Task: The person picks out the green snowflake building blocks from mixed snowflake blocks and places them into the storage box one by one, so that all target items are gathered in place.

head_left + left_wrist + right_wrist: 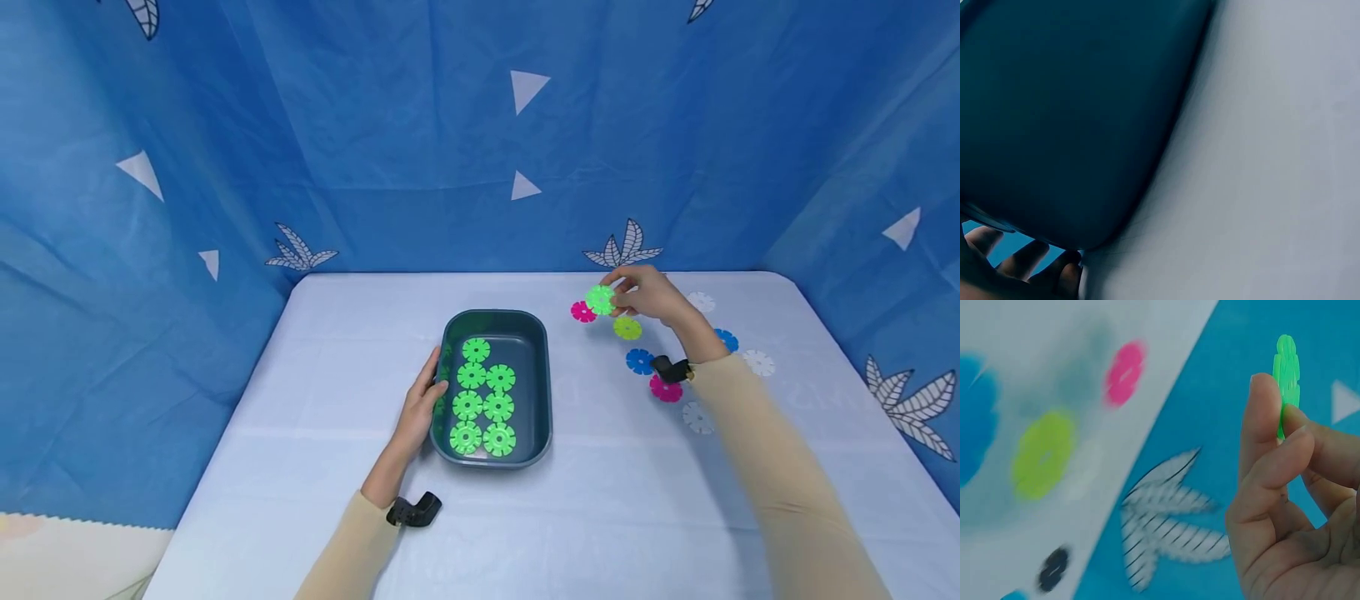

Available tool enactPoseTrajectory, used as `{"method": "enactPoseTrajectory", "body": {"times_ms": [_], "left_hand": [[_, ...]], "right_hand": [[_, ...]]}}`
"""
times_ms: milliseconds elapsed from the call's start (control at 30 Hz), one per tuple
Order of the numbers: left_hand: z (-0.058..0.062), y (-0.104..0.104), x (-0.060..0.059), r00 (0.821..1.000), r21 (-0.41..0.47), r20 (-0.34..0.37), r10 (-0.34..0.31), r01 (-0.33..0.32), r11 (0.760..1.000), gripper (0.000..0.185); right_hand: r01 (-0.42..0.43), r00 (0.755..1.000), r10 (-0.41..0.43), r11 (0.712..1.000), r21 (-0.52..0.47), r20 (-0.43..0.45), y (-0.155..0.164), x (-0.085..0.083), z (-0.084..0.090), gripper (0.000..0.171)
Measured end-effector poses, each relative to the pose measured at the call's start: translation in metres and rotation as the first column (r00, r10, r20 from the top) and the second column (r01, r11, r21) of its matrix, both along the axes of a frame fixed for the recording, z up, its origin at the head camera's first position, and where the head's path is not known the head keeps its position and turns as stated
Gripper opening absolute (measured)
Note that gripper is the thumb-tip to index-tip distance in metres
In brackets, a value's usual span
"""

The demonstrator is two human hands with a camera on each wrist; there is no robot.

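Observation:
A dark teal tray point(528, 348) sits mid-table with several bright green notched discs point(483, 392) lying flat inside. My left hand point(432, 377) holds the tray's left rim, thumb over the edge and fingers along the outer wall. The left wrist view shows the tray's outer wall point(1072, 112) close up, with my fingertips point(1029, 262) at the bottom. Off to the right, my right hand point(621, 293) is raised above the table, pinching one green disc point(600, 300) between thumb and fingers. That disc point(1287, 369) stands on edge in the right wrist view.
Loose discs lie on the white table point(600, 517) around my right hand: pink point(582, 312), yellow-green point(627, 328), blue point(640, 361), another pink point(666, 388), another blue point(726, 339) and white ones point(759, 362). Blue patterned cloth walls surround the table.

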State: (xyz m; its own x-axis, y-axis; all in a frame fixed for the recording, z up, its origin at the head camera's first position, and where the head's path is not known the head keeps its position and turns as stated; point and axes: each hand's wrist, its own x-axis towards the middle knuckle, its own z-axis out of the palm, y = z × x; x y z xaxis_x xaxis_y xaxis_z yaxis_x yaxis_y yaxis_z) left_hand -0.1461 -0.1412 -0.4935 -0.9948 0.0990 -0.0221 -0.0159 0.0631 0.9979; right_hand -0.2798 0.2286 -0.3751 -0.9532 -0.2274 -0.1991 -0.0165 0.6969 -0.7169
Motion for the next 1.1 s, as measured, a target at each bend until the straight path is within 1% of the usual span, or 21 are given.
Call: {"method": "enactPoseTrajectory", "body": {"times_ms": [67,167,333,467,533,633,800,1000,1100], "left_hand": [[0.0,0.0,0.0,1.0,-0.001,-0.002,0.002,-0.002,1.0,0.057],[0.001,0.001,0.0,1.0,0.001,-0.004,0.003,-0.003,1.0,0.058],[0.0,0.0,0.0,1.0,0.003,-0.003,0.003,-0.003,1.0,0.058],[-0.001,0.0,0.0,1.0,-0.001,-0.007,0.004,-0.004,1.0,0.058],[-0.002,0.0,-0.001,1.0,-0.001,-0.01,0.004,-0.004,1.0,0.058],[-0.002,0.001,-0.002,1.0,0.002,-0.01,0.003,-0.003,1.0,0.058],[-0.002,0.001,-0.003,1.0,0.017,-0.011,-0.008,0.008,1.0,0.058],[-0.002,0.0,-0.002,1.0,0.021,-0.006,-0.011,0.011,1.0,0.058],[-0.001,-0.001,-0.002,1.0,0.022,-0.006,-0.008,0.008,1.0,0.058]], "right_hand": [[-0.049,0.998,0.049,0.999,0.01,-0.028,-0.016,0.003,0.005,0.031],[-0.11,0.991,0.112,0.994,0.03,-0.074,-0.04,0.004,0.009,0.031],[-0.192,0.976,0.194,0.981,0.032,-0.103,-0.08,0.005,0.008,0.031],[-0.246,0.962,0.25,0.968,0.043,-0.11,-0.106,0.006,0.003,0.032],[-0.255,0.96,0.26,0.965,0.054,-0.106,-0.116,0.006,-0.001,0.031],[-0.254,0.963,0.259,0.965,0.071,-0.075,-0.128,0.006,-0.008,0.03],[-0.258,0.964,0.263,0.961,0.099,-0.037,-0.138,0.008,-0.02,0.03],[-0.27,0.958,0.28,0.953,0.137,-0.055,-0.145,0.013,-0.034,0.029],[-0.269,0.957,0.281,0.951,0.15,-0.068,-0.149,0.015,-0.038,0.029]]}}
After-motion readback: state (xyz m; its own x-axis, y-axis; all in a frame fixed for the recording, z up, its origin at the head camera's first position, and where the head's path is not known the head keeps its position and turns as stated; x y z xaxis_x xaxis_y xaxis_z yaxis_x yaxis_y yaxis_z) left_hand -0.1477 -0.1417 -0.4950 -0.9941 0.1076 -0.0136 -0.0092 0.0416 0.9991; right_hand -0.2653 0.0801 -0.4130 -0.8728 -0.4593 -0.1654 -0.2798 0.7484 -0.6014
